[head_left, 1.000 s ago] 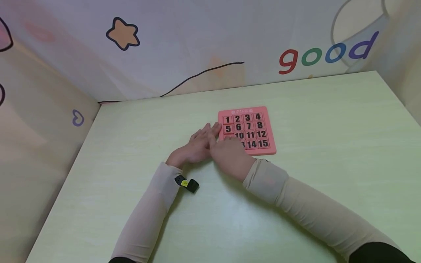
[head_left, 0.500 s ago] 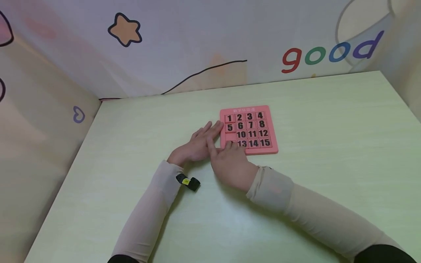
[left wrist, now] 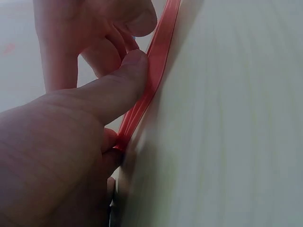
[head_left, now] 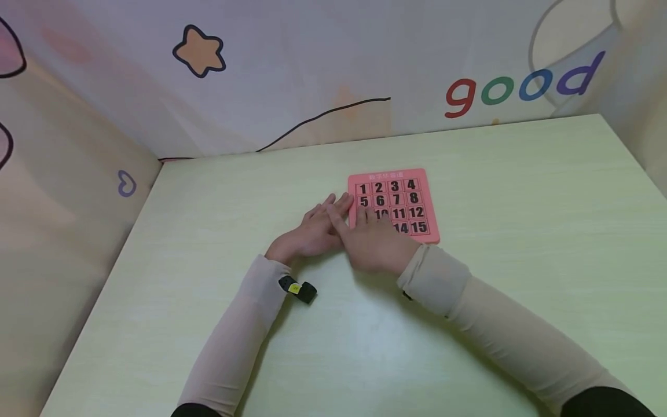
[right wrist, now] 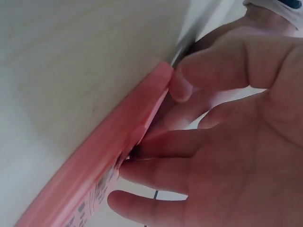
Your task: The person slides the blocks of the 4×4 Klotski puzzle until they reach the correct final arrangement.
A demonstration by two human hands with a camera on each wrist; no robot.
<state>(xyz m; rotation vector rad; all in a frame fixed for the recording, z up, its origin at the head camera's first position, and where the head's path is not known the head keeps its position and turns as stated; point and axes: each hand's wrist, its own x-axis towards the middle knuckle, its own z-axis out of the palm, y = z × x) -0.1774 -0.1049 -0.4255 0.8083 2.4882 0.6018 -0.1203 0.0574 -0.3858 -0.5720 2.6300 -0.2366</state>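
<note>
A pink number slide puzzle (head_left: 431, 220) lies flat on the table, its black-numbered tiles in rows. Tiles 1 to 8 show in the top two rows; the lower left part is covered by my right hand (head_left: 377, 246). That hand reaches over the near edge, fingers extended with their tips on the tiles, its thumb pointing toward my left hand (head_left: 312, 234). My left hand holds the puzzle at its near left corner, fingers along the left side. In the left wrist view, the left thumb (left wrist: 118, 87) presses the pink side edge (left wrist: 163, 52).
The pale green table (head_left: 521, 231) extends all round the puzzle. Behind it rises a printed wall cloth (head_left: 292, 63) with a star and the word "good". A black wrist strap (head_left: 304, 291) with a yellow label sits at my left cuff.
My right hand first drew back toward the near edge, showing a gap at the left of the third row, then moved forward over the lower left tiles. My left hand stays put.
</note>
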